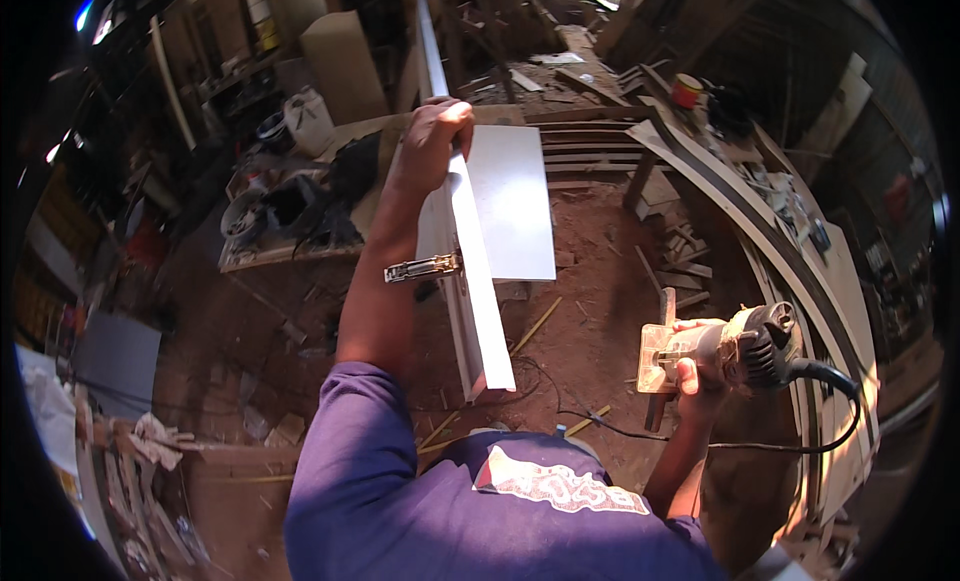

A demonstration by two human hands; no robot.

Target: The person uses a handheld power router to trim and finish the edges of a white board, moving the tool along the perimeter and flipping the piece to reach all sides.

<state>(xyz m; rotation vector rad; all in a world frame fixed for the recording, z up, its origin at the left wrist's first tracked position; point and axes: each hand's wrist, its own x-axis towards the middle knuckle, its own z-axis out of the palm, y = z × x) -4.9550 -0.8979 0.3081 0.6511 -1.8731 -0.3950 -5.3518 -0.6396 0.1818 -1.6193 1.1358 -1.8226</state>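
Note:
My left hand [434, 146] is closed round the upper part of a long white board [480, 291], which stands edge-up and runs away from me. A metal cabinet hinge [422, 269] sticks out from the left side of that board, beside my forearm. On the right, my right hand [697, 389] grips a trim router [755, 349] by its body, holding it sideways with the square base toward the left. The router's bit is too small to make out. From its black end a cord [855, 411] loops down and runs back to the left.
A flat white panel [515, 201] lies beyond the board. Curved wooden strips [740, 186] sweep along the right, with a red tin [686, 90] near them. Offcuts [682, 256] litter the reddish floor. A bench with buckets [245, 219] stands at the left.

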